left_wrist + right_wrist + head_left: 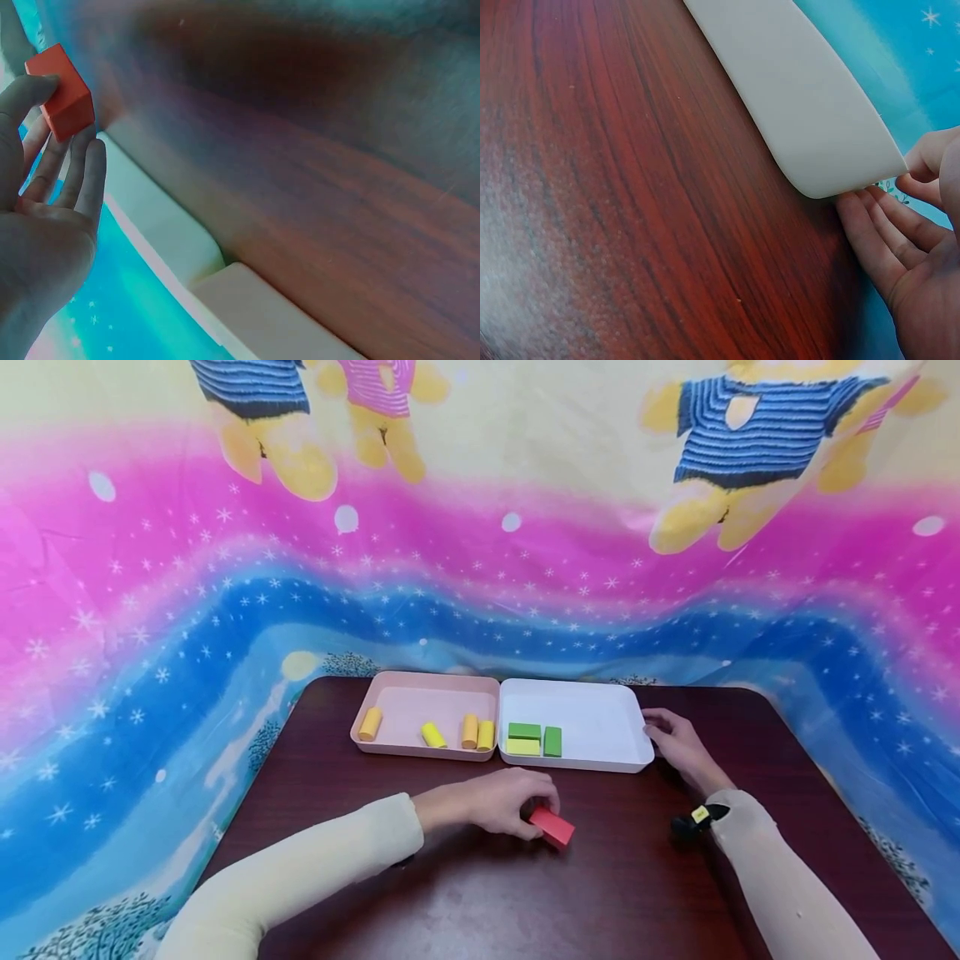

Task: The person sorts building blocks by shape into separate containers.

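Note:
My left hand (498, 802) pinches a red block (553, 828) between thumb and fingers, over the table in front of the trays. In the left wrist view, the thumb lies across one face of the red block (69, 94), with the other fingers behind and below it. My right hand (675, 743) touches the right end of the white tray (600, 727). In the right wrist view, fairly straight fingers (885, 232) rest against the tray's outer wall, the thumb side near its rim. Inside that tray, green blocks (524, 731) and a pale yellow block (522, 747) sit at the left.
A pink tray (420, 693) stands against the white tray's left side, with several yellow cylinders (433, 735) in it. Both trays are near the back of the dark wooden table (480, 902). A patterned cloth (480, 568) hangs behind and around the table.

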Available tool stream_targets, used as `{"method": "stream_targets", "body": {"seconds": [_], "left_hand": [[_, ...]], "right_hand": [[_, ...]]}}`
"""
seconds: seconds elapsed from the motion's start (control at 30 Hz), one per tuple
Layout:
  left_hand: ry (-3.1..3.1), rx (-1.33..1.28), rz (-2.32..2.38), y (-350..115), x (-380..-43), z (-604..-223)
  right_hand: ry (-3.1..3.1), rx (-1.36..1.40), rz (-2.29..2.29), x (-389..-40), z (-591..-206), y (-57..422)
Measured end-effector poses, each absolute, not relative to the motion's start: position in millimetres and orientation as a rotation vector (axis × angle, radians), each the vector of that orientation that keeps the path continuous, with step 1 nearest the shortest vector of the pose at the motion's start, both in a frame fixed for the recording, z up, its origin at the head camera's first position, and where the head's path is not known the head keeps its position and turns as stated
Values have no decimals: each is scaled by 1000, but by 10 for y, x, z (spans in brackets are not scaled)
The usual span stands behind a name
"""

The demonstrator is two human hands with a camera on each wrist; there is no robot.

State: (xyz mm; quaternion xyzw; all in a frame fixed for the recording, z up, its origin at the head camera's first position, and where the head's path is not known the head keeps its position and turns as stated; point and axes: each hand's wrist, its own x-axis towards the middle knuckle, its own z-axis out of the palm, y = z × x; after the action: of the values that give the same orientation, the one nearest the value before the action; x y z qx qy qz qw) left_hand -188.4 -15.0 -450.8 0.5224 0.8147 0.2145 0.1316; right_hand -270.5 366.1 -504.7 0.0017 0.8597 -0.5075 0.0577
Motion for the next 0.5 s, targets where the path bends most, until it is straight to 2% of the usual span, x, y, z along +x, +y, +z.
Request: {"method": "stream_targets", "body": {"seconds": [0.5], "left_hand": [[2464, 1339, 833, -111, -2213, -4301]], "right_hand": [[2596, -5, -1550, -2701, -5028, 3650]]}}
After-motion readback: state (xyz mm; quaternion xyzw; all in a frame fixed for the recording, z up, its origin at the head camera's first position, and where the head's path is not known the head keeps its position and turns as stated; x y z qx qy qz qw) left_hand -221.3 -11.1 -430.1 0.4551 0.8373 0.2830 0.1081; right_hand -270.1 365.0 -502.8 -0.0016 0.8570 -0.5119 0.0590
